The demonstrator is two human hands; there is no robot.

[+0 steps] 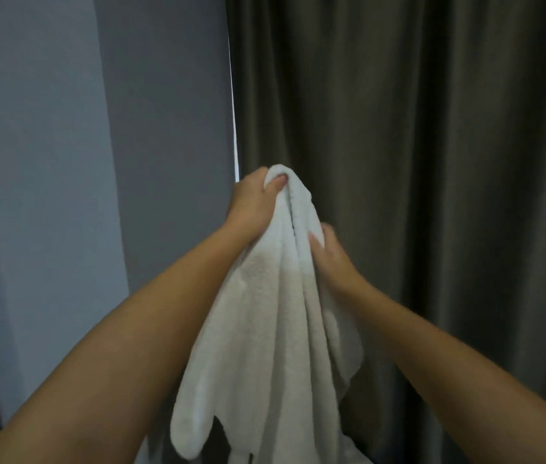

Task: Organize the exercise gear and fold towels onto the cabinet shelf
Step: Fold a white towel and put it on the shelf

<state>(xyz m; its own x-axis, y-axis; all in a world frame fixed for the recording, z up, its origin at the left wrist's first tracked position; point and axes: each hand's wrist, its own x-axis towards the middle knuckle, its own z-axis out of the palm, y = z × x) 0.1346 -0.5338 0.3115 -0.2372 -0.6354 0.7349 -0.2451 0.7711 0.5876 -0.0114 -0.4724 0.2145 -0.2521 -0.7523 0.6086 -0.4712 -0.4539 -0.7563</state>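
In the middle of the view, in front of a dark curtain (415, 162), a white towel (264, 329) hangs in the air, held up by both bare arms. Its long axis runs from 12 o'clock down to 6 o'clock. The bunched top end points up, and the loose folds fall down past the lower edge of the view. The left grip (254, 199) is curled round the towel's top end, with the thumb pressed across the front of the cloth. The right grip (331, 259) sits lower, toward 4 o'clock from the left one. It pinches the towel's right-hand fold, thumb on the front and fingers hidden behind. A grey-blue wall (47, 162) fills the 9 o'clock side, meeting the curtain at a thin bright line.
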